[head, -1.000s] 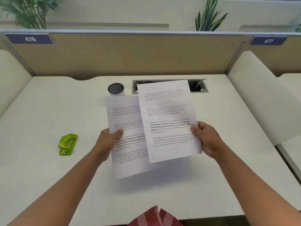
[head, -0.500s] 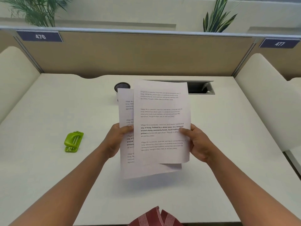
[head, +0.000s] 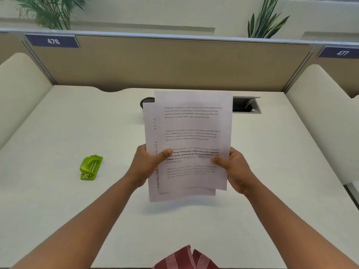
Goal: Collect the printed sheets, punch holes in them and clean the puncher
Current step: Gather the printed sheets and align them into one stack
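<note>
Two printed sheets are held upright above the middle of the white desk, one almost fully in front of the other. My left hand grips their left edge, thumb across the front sheet. My right hand grips the right edge, thumb on the text. The back sheet sticks out a little at the left and bottom. A green hole puncher lies flat on the desk, well to the left of my left hand.
A black mesh cup stands behind the sheets, mostly hidden. A cable slot is set in the desk at the back right. A tan partition closes the back, cream side panels flank the desk. Striped red cloth shows at the bottom edge.
The two sheets, spread apart a second ago, have slid together until they nearly overlap. Both hands have come closer to each other. The puncher has not moved.
</note>
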Demonstrator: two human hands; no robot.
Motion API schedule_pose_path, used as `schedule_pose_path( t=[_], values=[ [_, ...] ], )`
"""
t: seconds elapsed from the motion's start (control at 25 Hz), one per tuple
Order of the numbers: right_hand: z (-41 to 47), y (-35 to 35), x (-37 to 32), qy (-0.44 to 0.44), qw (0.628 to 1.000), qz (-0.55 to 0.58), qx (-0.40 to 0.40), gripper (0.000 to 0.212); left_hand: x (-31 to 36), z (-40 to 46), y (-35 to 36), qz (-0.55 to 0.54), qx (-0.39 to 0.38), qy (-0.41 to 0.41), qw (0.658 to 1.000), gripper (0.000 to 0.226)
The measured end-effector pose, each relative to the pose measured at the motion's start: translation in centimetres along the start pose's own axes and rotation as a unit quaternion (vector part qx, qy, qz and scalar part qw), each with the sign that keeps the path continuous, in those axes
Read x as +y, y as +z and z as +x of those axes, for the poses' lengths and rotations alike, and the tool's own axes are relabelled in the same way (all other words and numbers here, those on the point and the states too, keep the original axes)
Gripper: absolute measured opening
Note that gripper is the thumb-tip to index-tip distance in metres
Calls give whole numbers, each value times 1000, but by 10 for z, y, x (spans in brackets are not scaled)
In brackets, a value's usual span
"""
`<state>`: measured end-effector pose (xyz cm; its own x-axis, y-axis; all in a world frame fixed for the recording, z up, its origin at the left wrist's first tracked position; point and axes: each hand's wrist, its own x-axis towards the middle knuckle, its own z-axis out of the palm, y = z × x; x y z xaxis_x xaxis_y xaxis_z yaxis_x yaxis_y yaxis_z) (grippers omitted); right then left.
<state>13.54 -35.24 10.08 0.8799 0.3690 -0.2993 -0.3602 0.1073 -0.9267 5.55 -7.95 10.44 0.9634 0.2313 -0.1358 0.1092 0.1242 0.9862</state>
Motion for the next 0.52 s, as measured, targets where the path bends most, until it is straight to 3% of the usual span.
schedule_pose_path(
  t=[0.24, 0.52],
  values=[
    [-4, 6, -3, -70, 997, -12, -39, 31, 2, -2, 2, -33, 11, 57, 998, 34],
    [-14, 15, 22, -40, 996, -75, -30, 30, -18, -18, 13, -37, 16, 19, 999, 35]
  ],
)
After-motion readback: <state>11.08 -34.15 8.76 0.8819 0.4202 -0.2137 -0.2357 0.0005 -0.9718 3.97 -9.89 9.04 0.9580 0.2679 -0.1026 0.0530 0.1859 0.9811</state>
